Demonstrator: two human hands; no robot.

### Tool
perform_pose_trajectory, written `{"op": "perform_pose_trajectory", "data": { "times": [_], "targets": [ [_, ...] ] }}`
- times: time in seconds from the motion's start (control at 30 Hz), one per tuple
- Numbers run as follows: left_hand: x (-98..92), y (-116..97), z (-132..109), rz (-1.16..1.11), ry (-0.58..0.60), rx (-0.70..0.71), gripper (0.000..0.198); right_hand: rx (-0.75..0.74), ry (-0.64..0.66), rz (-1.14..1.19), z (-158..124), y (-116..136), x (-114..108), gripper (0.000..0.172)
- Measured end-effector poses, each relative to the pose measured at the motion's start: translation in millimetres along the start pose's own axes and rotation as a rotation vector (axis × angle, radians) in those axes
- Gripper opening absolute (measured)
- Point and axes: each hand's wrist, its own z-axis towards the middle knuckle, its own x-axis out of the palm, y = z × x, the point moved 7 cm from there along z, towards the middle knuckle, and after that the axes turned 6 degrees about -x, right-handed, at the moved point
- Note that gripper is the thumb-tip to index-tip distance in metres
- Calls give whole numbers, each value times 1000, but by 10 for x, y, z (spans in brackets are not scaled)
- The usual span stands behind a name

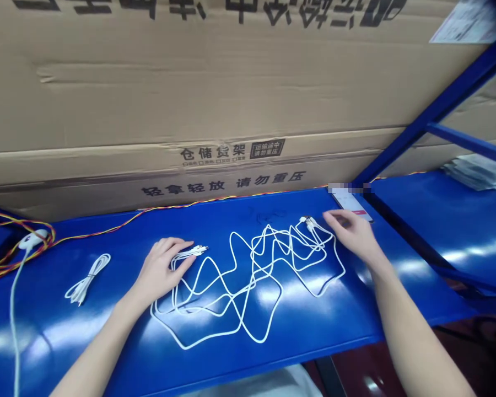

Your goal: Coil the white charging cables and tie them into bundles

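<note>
My left hand (163, 267) curved, half open, around plugs (198, 251) of white cables (231, 295); my right hand (353, 231), loosely curled, empty, was beside their other ends (310, 224). Carton (215, 99) text: "轻拿轻放 请勿重压".

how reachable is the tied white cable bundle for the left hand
Probably yes: only blue shelf surface shows between the left hand and the tied white cable bundle, though it would likely have to leave the cable ends near its fingertips.

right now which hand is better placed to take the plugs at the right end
Right, I'd judge: the right hand is just beside those plugs, while the left hand is around the cable ends on the other side.
</note>
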Motion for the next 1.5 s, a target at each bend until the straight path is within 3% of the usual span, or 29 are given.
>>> {"op": "perform_pose_trajectory", "data": {
  "times": [0.07,0.13,0.17,0.23,0.3,0.37,0.43,0.57,0.7,0.77,0.87,0.93,1.1,1.2,1.27,1.33,1.43,1.5],
  "targets": [
    [-102,-101,-36,-50,14,2,37,-164,22,-19,-110,223,-117,41],
    [-222,-294,-126,-84,61,31,42,-362,156,-69,-297,505,-156,41],
    [-271,-412,-193,-72,95,54,48,-431,249,-111,-411,622,-147,53],
    [-305,-627,-360,23,184,81,79,-495,432,-214,-637,771,-93,98],
    [-299,-765,-527,130,200,85,108,-522,551,-297,-808,836,-23,131],
    [-243,-819,-657,213,174,83,121,-541,622,-343,-894,833,66,144],
    [-157,-810,-726,251,157,76,114,-547,674,-358,-896,777,162,146],
    [-49,-771,-702,224,201,87,64,-545,634,-358,-703,633,234,145],
    [-103,-730,-641,213,202,117,22,-577,595,-406,-555,550,220,132],
    [-156,-678,-642,216,175,100,25,-582,603,-432,-540,556,199,123],
    [-230,-644,-646,207,133,36,76,-576,610,-422,-545,703,164,126],
    [-234,-744,-612,200,135,36,102,-578,645,-385,-551,908,203,133],
    [-36,-1270,-354,264,187,187,103,-705,778,-290,-518,1599,626,138],
    [171,-1426,-212,338,279,220,80,-794,870,-269,-477,1838,949,140],
    [278,-1462,-172,352,326,251,54,-824,909,-295,-449,1872,1099,132],
    [341,-1475,-165,347,334,294,34,-833,926,-300,-434,1854,1172,109],
    [406,-1435,-169,330,354,300,17,-833,940,-256,-452,1805,1185,67],
    [437,-1373,-160,311,392,252,12,-836,938,-229,-470,1782,1159,51]
  ]
}}
